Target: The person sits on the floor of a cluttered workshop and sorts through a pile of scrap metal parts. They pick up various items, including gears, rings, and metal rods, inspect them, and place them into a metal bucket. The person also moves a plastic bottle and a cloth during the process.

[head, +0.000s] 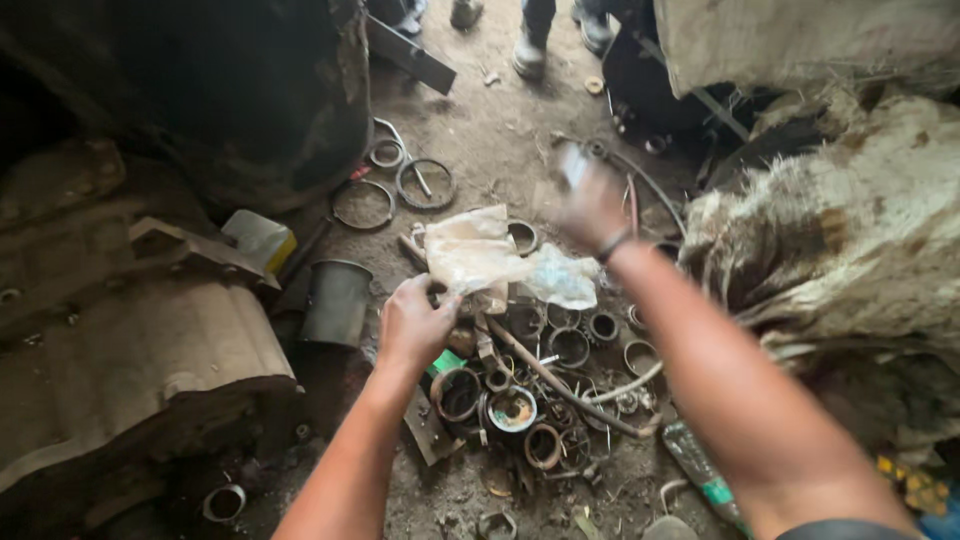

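My left hand (415, 325) is closed on the lower edge of a dirty, crumpled plastic bag (480, 255), which it holds above a heap of metal rings and bearings (530, 390) on the dirt floor. My right hand (590, 205) is raised to the right of the bag and is blurred by motion. A small pale object shows at its fingertips, and I cannot tell what it is or whether the fingers grip it. A dark band circles that wrist.
A greasy metal casing (140, 350) fills the left. A dark cup (337, 300) and a yellow-white container (260, 238) stand beside it. Large rings (425, 183) lie farther off. Worn sacks (840, 240) pile up at right. Another person's feet (530, 50) stand at the top.
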